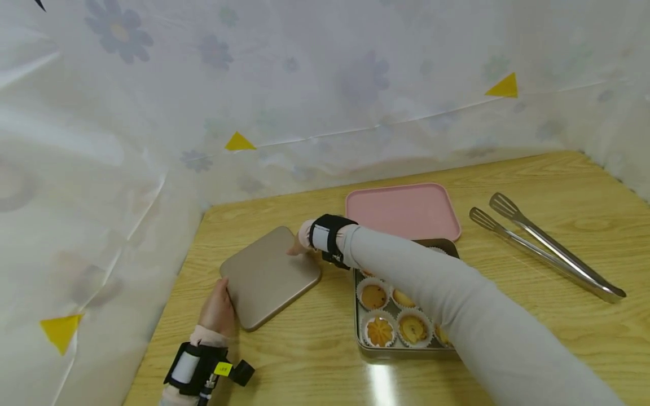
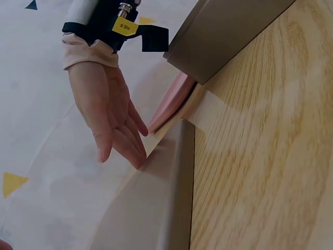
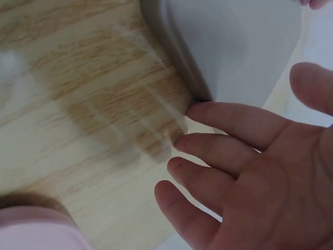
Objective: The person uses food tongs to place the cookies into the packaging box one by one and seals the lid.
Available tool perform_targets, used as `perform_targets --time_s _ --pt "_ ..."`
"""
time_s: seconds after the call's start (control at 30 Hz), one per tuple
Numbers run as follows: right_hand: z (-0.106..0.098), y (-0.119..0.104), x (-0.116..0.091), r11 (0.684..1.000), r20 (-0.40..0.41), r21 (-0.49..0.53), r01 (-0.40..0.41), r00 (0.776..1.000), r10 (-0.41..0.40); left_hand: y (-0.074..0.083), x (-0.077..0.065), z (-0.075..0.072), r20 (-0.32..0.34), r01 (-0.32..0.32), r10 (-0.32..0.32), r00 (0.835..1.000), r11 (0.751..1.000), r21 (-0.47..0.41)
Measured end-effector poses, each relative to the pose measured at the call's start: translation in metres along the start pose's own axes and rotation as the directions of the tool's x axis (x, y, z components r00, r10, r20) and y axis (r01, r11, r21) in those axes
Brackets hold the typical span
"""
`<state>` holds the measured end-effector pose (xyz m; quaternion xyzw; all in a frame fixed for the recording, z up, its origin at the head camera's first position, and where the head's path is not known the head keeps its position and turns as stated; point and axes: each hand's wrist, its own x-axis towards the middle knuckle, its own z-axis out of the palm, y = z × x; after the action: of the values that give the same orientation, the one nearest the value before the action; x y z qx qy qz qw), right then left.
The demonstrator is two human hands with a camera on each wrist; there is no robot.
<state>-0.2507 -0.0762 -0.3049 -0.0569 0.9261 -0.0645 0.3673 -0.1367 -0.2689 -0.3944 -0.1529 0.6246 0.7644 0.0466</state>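
A flat, bronze-coloured metal lid (image 1: 271, 276) lies face up on the table, left of the cookie tin. My left hand (image 1: 219, 309) is beside the lid's left corner, fingertips right at its edge; the left wrist view barely shows that hand. At the far right side of the lid is my right hand (image 1: 301, 246), largely hidden by its wrist band in the head view. The right wrist view shows this right hand (image 3: 255, 172) palm toward the camera, fingers spread and fairly straight, with its fingertips at the lid's corner.
An open cookie tin (image 1: 386, 353) of cookies in paper cups sits under my right forearm. Behind it is a pink tray (image 1: 401, 208). Metal tongs (image 1: 548, 248) lie on the right. Plastic sheeting (image 1: 325, 84) borders the table.
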Motion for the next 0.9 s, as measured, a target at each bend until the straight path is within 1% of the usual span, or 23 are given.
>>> perform_targets --time_s 0.07,0.1,0.13,0.2,0.3,0.33,0.37,0.4,0.43,0.47,0.53,0.57,0.6,0.7,0.73,0.77,0.83,0.9 --pt "-0.001 0.003 0.002 0.999 0.006 0.000 0.045 0.999 -0.045 -0.001 0.000 0.000 -0.005 -0.004 0.004 1.000 1.000 -0.009" --pt "-0.002 0.005 0.004 0.998 0.002 0.026 0.064 0.998 -0.064 -0.001 0.000 0.000 -0.005 -0.009 0.009 1.000 1.000 -0.015" --pt "-0.002 0.007 0.006 0.995 -0.008 0.025 0.094 0.996 -0.094 -0.001 0.000 0.000 -0.005 -0.010 0.010 1.000 1.000 -0.018" --pt "-0.005 0.011 0.009 0.986 -0.048 0.062 0.156 0.987 -0.153 -0.001 -0.001 0.000 -0.004 -0.018 0.018 1.000 0.999 -0.032" --pt "-0.009 0.017 0.013 0.957 -0.142 0.088 0.275 0.955 -0.261 0.002 -0.002 0.000 0.018 -0.033 0.034 0.999 0.998 -0.054" --pt "-0.011 0.018 0.013 0.944 -0.174 0.103 0.313 0.940 -0.293 0.003 -0.003 0.001 0.027 -0.037 0.039 0.999 0.998 -0.059" --pt "-0.012 0.020 0.012 0.927 -0.209 0.142 0.346 0.926 -0.314 0.005 -0.004 0.002 0.034 -0.043 0.045 0.998 0.997 -0.065" --pt "-0.013 0.022 0.009 0.912 -0.246 0.153 0.381 0.908 -0.338 0.007 -0.005 0.003 0.044 -0.046 0.049 0.998 0.996 -0.071" --pt "-0.014 0.024 0.006 0.892 -0.283 0.185 0.412 0.892 -0.353 0.009 -0.006 0.004 0.054 -0.052 0.057 0.997 0.995 -0.081" --pt "-0.014 0.027 0.002 0.867 -0.318 0.229 0.442 0.876 -0.362 0.011 -0.007 0.006 0.068 -0.058 0.065 0.996 0.994 -0.092" --pt "-0.013 0.033 -0.006 0.789 -0.383 0.340 0.511 0.842 -0.381 0.017 -0.011 0.010 0.086 -0.067 0.077 0.993 0.991 -0.117" --pt "-0.013 0.036 -0.010 0.754 -0.415 0.373 0.541 0.824 -0.387 0.020 -0.012 0.013 0.089 -0.066 0.079 0.993 0.989 -0.134" --pt "-0.012 0.039 -0.014 0.723 -0.440 0.400 0.563 0.810 -0.387 0.023 -0.014 0.016 0.095 -0.069 0.084 0.992 0.986 -0.151" --pt "-0.012 0.050 -0.023 0.610 -0.476 0.519 0.598 0.796 -0.375 0.029 -0.016 0.026 0.093 -0.082 0.101 0.991 0.978 -0.193" --pt "-0.012 0.053 -0.027 0.584 -0.485 0.545 0.602 0.794 -0.366 0.030 -0.017 0.030 0.089 -0.089 0.109 0.990 0.975 -0.202" --pt "-0.011 0.057 -0.030 0.548 -0.492 0.578 0.605 0.793 -0.358 0.031 -0.018 0.034 0.083 -0.093 0.112 0.990 0.973 -0.212" --pt "-0.010 0.064 -0.036 0.465 -0.501 0.645 0.607 0.795 -0.342 0.033 -0.021 0.042 0.083 -0.107 0.128 0.988 0.969 -0.223" --pt "-0.009 0.074 -0.042 0.383 -0.511 0.692 0.612 0.790 -0.339 0.035 -0.024 0.049 0.085 -0.117 0.139 0.987 0.968 -0.223"
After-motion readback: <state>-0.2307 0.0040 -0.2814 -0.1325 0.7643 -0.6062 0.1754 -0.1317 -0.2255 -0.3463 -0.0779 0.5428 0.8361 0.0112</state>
